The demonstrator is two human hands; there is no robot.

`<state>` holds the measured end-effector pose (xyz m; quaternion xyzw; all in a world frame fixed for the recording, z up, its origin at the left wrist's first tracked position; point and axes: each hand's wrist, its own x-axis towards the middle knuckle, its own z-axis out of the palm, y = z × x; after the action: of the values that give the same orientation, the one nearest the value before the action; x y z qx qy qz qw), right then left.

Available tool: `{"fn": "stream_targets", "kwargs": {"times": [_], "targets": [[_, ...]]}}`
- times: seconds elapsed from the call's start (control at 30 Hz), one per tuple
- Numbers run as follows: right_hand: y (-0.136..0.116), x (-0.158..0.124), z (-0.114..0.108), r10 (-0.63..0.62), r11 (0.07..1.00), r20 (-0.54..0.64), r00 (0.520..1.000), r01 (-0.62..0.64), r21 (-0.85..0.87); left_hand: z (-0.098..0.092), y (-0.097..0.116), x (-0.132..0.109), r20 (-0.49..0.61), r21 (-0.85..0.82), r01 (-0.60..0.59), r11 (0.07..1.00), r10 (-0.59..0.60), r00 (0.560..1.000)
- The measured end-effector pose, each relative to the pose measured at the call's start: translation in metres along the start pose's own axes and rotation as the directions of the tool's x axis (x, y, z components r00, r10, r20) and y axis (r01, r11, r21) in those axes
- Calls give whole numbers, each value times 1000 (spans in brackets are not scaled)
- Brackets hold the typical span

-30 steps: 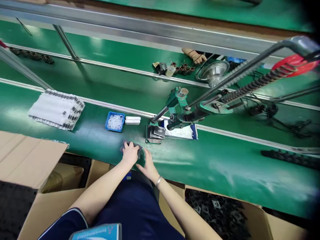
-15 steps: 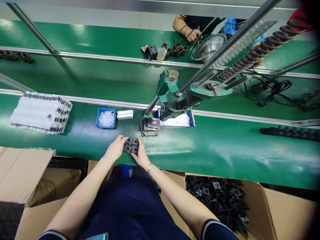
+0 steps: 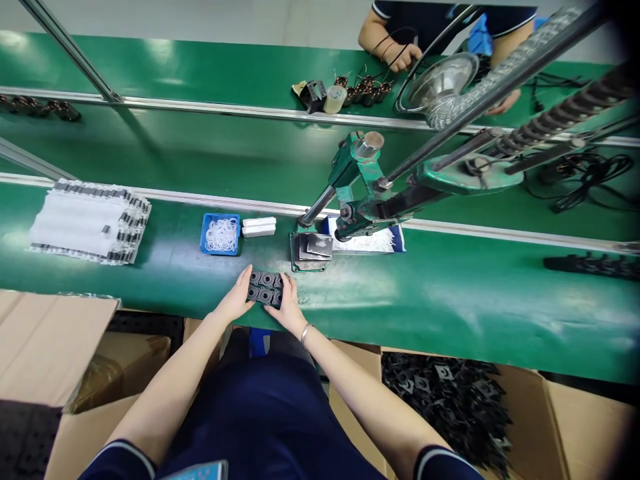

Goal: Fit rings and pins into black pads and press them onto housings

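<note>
Several black square parts with round centres (image 3: 267, 288) lie side by side in two rows on the green table (image 3: 170, 280), near its front edge. My left hand (image 3: 237, 297) presses against the left end of the rows. At the right end, my right hand (image 3: 289, 305) closes its fingers and thumb round the parts, covering some of them. A green hand press (image 3: 311, 250) with metal plates on its base stands just behind and to the right. A blue tray (image 3: 220, 235) of white rings and some white blocks (image 3: 259, 227) sit farther back.
A stack of white sheets with dark pieces (image 3: 90, 223) lies left. Behind the press is a box of white strips (image 3: 370, 240). Below the table stands a carton of black parts (image 3: 447, 407). A person's hand (image 3: 403, 57) is across the far bench.
The group of black parts between my hands is longer, with more of them showing. My hands are farther apart. The whole view has shifted slightly, and more of the other person shows.
</note>
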<state>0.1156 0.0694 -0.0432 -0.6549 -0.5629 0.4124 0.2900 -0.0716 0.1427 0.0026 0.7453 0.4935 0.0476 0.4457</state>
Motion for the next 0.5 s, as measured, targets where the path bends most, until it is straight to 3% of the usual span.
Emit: {"fn": "stream_targets", "kwargs": {"times": [0.33,0.5], "targets": [[25,3,-29,-43,991,-45,998,37,-129,46,24,9,-45,-128,74,989,-80,996],[26,4,-44,-140,975,-57,988,128,-181,56,52,14,-25,-161,124,979,-130,991]]}}
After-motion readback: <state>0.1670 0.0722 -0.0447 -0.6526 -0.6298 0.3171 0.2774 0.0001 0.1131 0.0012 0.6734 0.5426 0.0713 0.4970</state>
